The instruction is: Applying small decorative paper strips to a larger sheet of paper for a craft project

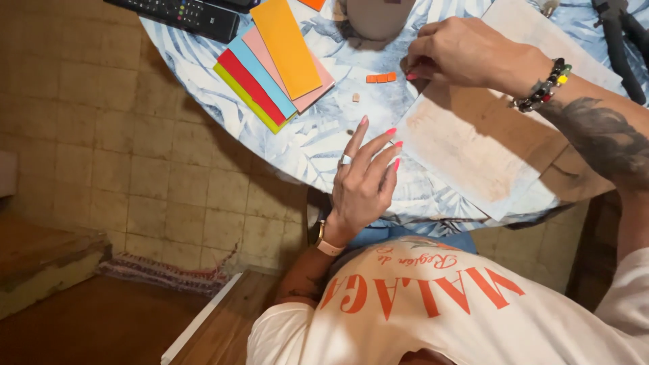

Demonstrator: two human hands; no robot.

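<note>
The round table (318, 145) has a cloth with pale blue leaves on it, and its curved edge runs from the top left down to the middle, just under the left hand (362, 186). Past that edge there is only the tan tiled floor (135, 155), so there is lots of open room on that side. A striped rug (162, 274) lies on the floor low down, next to a wooden step. On the table, a fan of coloured sheets (270, 64) sits near the top, with orange on top, then pink, blue, red and yellow-green. A black remote (182, 13) lies at the top edge, just beside the sheets. A grey cup (375, 17) stands at the top. A big sheet of pale paper (473, 142) lies on the right side and hangs a bit over the near edge. The left hand is spread open, holds nothing, and its fingers (378, 145) sit near the paper's left edge. The right hand (466, 51) is curled at the paper's top corner, with its fingers pinched together; I cannot tell what they hold. A small row of orange pieces (380, 78) lies just beside those fingers, on the bare cloth. 1 tiny tan bit (355, 97) lies a little below them.
</note>
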